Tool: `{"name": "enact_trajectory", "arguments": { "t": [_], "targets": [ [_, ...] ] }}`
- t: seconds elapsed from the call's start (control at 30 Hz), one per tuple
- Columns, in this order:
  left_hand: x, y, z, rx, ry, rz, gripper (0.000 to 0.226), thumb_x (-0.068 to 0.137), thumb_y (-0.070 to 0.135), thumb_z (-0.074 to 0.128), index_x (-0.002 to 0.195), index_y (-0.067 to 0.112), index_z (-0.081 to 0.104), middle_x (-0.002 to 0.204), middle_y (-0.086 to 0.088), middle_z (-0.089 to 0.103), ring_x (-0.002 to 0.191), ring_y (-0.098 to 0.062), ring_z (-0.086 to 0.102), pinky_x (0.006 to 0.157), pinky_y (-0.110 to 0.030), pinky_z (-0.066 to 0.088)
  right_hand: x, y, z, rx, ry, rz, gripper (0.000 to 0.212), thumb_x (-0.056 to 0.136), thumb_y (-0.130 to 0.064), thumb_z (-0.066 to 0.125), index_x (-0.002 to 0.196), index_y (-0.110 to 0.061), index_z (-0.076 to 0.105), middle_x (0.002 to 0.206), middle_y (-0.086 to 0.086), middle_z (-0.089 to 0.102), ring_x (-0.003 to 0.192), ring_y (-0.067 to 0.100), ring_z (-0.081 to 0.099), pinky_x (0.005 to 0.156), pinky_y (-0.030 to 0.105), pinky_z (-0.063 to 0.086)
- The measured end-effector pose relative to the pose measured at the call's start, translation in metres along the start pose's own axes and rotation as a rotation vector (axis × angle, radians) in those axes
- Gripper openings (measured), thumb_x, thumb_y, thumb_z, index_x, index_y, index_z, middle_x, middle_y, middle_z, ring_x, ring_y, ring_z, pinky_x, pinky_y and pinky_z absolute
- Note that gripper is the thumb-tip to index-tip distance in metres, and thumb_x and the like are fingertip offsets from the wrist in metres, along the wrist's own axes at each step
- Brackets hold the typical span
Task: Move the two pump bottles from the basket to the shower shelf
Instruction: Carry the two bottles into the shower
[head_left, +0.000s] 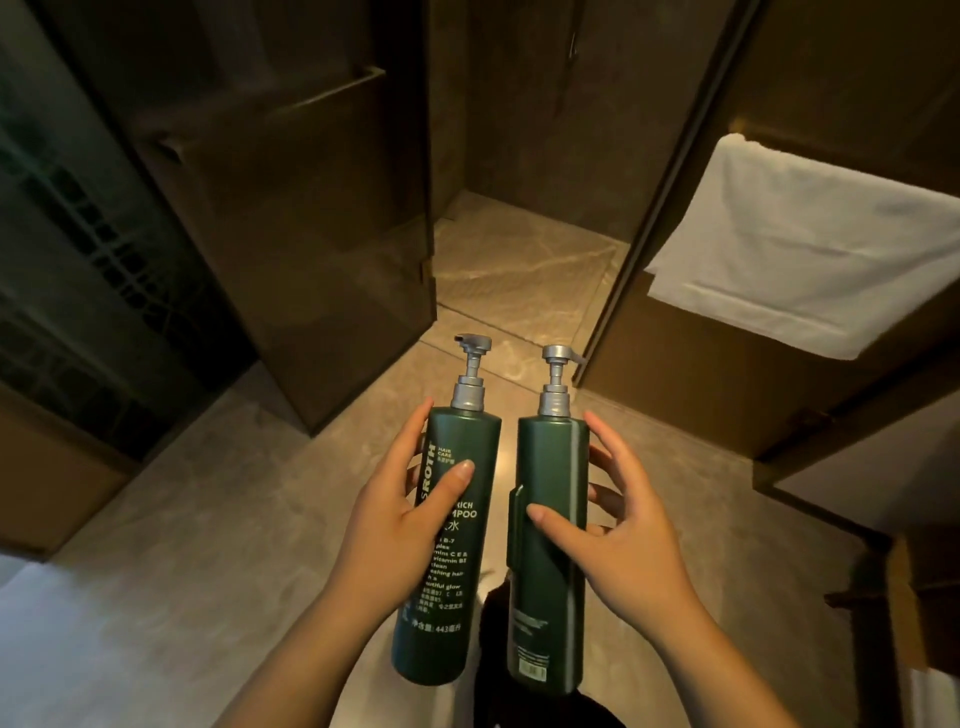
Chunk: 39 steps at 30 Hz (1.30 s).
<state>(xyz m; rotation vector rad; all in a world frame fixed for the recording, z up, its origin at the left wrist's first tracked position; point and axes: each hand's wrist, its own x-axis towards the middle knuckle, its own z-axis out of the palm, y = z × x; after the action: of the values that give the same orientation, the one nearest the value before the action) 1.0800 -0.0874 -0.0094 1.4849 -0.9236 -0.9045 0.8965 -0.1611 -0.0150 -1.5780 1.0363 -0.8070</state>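
Two dark green pump bottles stand upright in the air side by side, long axes vertical, silver pumps on top — close together but not touching. The left bottle (449, 540) shows its printed shampoo label, nozzle pointing left; the right bottle (550, 551) shows its back, nozzle pointing right. The left hand (395, 530) wraps the labelled one, thumb across the front; the right hand (618, 545) grips the other. Beyond them lies the marble floor (208, 545), a glass shower door (291, 218) standing open, and a white towel (810, 244) hanging at right.
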Motion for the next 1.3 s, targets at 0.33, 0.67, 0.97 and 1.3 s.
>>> {"name": "enact_trajectory", "arguments": {
  "t": [0.33,0.67,0.97,1.3],
  "targets": [
    [0.206,0.030,0.071,0.016,-0.052,0.040,0.069,0.079,0.032,0.062,0.140,0.034,0.031,0.101,0.045,0.057,0.095,0.007,0.061,0.068,-0.008,0.048,0.195,0.007,-0.068,0.067,0.058,-0.062,0.085,0.066,-0.019,0.081,0.136,-0.043,0.037,0.130,-0.028,0.040,0.104,-0.025,0.042,0.066,0.001,0.043],
    [0.350,0.028,0.048,0.050,0.147,-0.004,0.060,0.085,0.019,0.063,0.133,0.043,0.035,0.118,0.028,0.052,0.100,0.015,0.055,0.076,-0.004,0.044,0.362,0.004,-0.051,0.111,-0.095,0.014,0.083,0.063,-0.025,0.083,0.115,-0.069,0.036,0.118,-0.036,0.041,0.094,-0.025,0.047,0.061,0.003,0.044],
    [0.537,0.030,-0.002,0.068,0.089,0.066,0.065,0.082,0.033,0.060,0.139,0.038,0.029,0.125,0.015,0.059,0.111,0.001,0.055,0.094,-0.029,0.045,0.551,-0.023,-0.001,-0.049,-0.106,-0.076,0.083,0.065,-0.036,0.079,0.114,-0.075,0.026,0.111,-0.054,0.037,0.093,-0.034,0.038,0.067,0.001,0.042],
    [0.703,0.042,-0.024,0.053,-0.006,0.086,0.067,0.080,0.035,0.059,0.139,0.042,0.027,0.115,0.030,0.047,0.097,0.019,0.052,0.066,-0.001,0.043,0.698,-0.042,0.010,-0.101,-0.011,-0.119,0.081,0.066,-0.039,0.076,0.124,-0.067,0.027,0.113,-0.053,0.038,0.111,-0.014,0.045,0.079,0.013,0.048]
  ]
}}
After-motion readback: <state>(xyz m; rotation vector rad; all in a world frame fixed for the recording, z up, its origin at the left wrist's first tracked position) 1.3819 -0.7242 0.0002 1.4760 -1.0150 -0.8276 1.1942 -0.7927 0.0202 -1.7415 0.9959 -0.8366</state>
